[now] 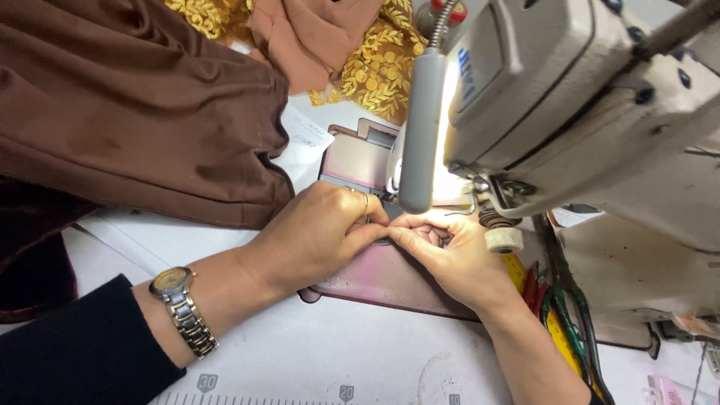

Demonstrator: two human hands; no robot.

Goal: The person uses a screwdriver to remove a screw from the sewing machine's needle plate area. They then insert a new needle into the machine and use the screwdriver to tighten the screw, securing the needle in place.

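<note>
Hands meet under the sewing machine (570, 97): left hand (319, 236) and right hand (450, 255) fingers pinched together on something tiny, hidden, probably thread. Needle close by could prick fingertips, I'd judge.

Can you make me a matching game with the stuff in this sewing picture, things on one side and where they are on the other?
Things:
1. brown cloth
2. wristwatch
3. scissors
4. gold lace cloth

Places:
A. at the top, behind the sewing machine's lamp arm
B. on the left hand's wrist
C. on the table to the right of the right hand
D. heaped on the left side of the table

Pairs: 1-D, 2-B, 3-C, 4-A
</note>
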